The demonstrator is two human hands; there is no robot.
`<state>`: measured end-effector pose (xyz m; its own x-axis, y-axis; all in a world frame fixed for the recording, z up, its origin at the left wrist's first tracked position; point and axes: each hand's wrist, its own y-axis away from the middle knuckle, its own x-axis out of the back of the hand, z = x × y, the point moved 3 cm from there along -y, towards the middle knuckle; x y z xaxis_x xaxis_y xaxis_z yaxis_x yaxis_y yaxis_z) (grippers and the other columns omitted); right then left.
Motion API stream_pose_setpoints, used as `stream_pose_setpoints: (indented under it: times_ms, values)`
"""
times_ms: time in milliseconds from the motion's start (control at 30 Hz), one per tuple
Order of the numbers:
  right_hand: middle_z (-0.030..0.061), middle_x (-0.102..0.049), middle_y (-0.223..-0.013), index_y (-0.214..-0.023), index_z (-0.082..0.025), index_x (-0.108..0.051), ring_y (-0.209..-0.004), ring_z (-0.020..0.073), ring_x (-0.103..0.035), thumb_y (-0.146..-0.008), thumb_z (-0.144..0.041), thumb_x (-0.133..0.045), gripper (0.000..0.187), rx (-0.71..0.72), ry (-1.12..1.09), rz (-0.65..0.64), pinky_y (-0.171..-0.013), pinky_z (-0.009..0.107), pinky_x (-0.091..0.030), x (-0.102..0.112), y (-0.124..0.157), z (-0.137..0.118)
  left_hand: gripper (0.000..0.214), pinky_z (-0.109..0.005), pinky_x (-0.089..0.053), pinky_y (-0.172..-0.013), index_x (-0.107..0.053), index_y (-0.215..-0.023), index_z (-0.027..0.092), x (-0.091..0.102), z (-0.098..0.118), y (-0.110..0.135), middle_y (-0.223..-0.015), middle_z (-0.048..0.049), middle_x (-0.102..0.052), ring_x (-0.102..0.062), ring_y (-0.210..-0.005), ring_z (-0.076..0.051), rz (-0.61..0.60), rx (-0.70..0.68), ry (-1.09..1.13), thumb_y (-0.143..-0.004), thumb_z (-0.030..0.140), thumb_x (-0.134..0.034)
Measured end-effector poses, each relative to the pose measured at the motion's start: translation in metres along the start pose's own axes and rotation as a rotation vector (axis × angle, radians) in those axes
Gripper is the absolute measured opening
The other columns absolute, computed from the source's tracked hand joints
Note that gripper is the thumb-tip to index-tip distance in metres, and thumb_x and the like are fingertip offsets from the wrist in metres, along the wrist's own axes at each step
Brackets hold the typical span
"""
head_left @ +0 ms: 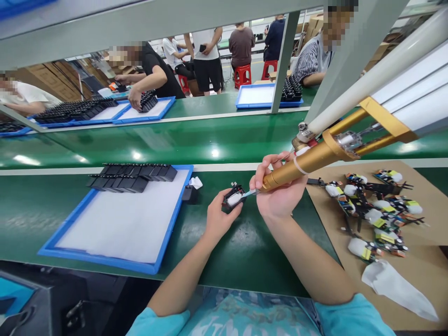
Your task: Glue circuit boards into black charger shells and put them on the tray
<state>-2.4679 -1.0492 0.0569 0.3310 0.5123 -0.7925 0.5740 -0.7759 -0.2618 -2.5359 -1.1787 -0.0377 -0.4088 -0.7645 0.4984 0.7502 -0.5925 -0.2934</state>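
My left hand (219, 217) is closed around a small black housing (235, 196) with a white part and electronics inside, just above the green bench. My right hand (280, 198) wraps around the gold barrel of a glue dispenser (296, 167), which slants down from the upper right. The dispenser's pale blue nozzle (249, 192) points left, its tip at the housing; whether it touches cannot be made out. Left of my left hand, another black housing (190, 194) stands beside the tray, with a crumpled white scrap (196, 182) by it.
A blue-rimmed tray (161, 254) with rows of black housings (135, 176) lies left. At right, cardboard (325, 210) carries several circuit assemblies (381, 212) and a white cloth (399, 287). A grey frame post (285, 63) rises ahead; several people work beyond the green conveyor (168, 142).
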Motion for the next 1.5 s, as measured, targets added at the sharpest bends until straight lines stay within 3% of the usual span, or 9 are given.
stream_pose_setpoints:
  times_ms: [367, 533, 767, 933, 1133, 1233, 1333, 1500]
  values:
    - [-0.0048, -0.054, -0.074, -0.082, -0.025, -0.05, -0.038, 0.0066, -0.048, -0.082, -0.055, -0.037, 0.032, -0.031, -0.024, -0.028, -0.036, 0.023, -0.042, -0.01, 0.01, -0.001, 0.04, -0.028, -0.053, -0.074, -0.059, -0.109, 0.019, -0.011, 0.015, 0.006, -0.098, -0.0044, -0.07, -0.065, -0.081, -0.016, 0.038, -0.194, -0.021, -0.072, 0.031, -0.069]
    - [-0.0038, -0.052, -0.07, -0.074, -0.023, -0.045, -0.039, 0.0064, -0.048, -0.083, -0.054, -0.034, 0.035, -0.039, -0.008, -0.074, -0.037, 0.022, -0.041, -0.011, 0.013, 0.0, 0.041, -0.031, -0.054, -0.076, -0.059, -0.109, 0.019, -0.012, 0.013, 0.006, -0.099, -0.0058, -0.07, -0.067, -0.083, -0.018, 0.062, -0.193, -0.001, -0.072, 0.035, -0.069]
    - [-0.0042, -0.052, -0.076, -0.089, -0.027, -0.048, -0.04, 0.0065, -0.047, -0.083, -0.055, -0.032, 0.033, -0.029, 0.014, -0.021, -0.037, 0.024, -0.042, -0.008, 0.011, 0.0, 0.041, -0.029, -0.053, -0.078, -0.058, -0.11, 0.019, -0.011, 0.015, 0.005, -0.1, -0.0045, -0.07, -0.066, -0.084, -0.017, 0.045, -0.182, 0.011, -0.073, 0.032, -0.07]
    - [-0.0043, -0.053, -0.075, -0.089, -0.026, -0.049, -0.04, 0.0064, -0.047, -0.084, -0.051, -0.033, 0.03, -0.011, 0.003, -0.007, -0.036, 0.023, -0.041, -0.005, 0.006, -0.001, 0.04, -0.027, -0.051, -0.077, -0.056, -0.112, 0.021, -0.009, 0.009, 0.001, -0.101, -0.002, -0.068, -0.064, -0.081, -0.015, -0.028, -0.061, -0.016, -0.076, 0.033, -0.068]
    - [-0.0052, -0.052, -0.074, -0.088, -0.026, -0.048, -0.04, 0.0061, -0.047, -0.082, -0.053, -0.034, 0.031, 0.019, 0.017, 0.031, -0.037, 0.023, -0.043, 0.002, -0.002, -0.001, 0.032, -0.033, -0.05, -0.08, -0.059, -0.103, 0.021, -0.007, -0.012, -0.005, -0.096, -0.0018, -0.067, -0.062, -0.087, -0.019, -0.263, -0.005, -0.106, -0.073, 0.026, -0.067]
    - [-0.0055, -0.052, -0.073, -0.087, -0.025, -0.047, -0.039, 0.0062, -0.047, -0.082, -0.051, -0.034, 0.03, 0.033, 0.022, 0.053, -0.036, 0.023, -0.042, 0.005, -0.006, -0.001, 0.038, -0.037, -0.049, -0.085, -0.058, -0.107, 0.022, -0.007, -0.021, -0.009, -0.102, -0.0033, -0.067, -0.062, -0.095, -0.022, -0.371, 0.028, -0.101, -0.071, 0.028, -0.069]
    - [-0.0054, -0.052, -0.072, -0.088, -0.025, -0.047, -0.039, 0.0062, -0.047, -0.083, -0.049, -0.033, 0.028, 0.034, 0.026, 0.063, -0.037, 0.023, -0.042, 0.007, -0.009, -0.002, 0.048, -0.04, -0.046, -0.094, -0.054, -0.12, 0.024, -0.009, -0.026, -0.014, -0.116, -0.0058, -0.064, -0.06, -0.108, -0.023, -0.381, 0.058, -0.011, -0.075, 0.034, -0.068]
    - [-0.0057, -0.052, -0.073, -0.089, -0.026, -0.046, -0.04, 0.0061, -0.047, -0.082, -0.05, -0.034, 0.028, 0.028, 0.027, 0.067, -0.037, 0.023, -0.042, 0.007, -0.009, -0.003, 0.03, -0.037, -0.047, -0.096, -0.058, -0.114, 0.021, -0.024, -0.026, -0.02, -0.108, -0.0061, -0.069, -0.063, -0.103, -0.019, -0.377, 0.072, 0.203, -0.085, 0.028, -0.054]
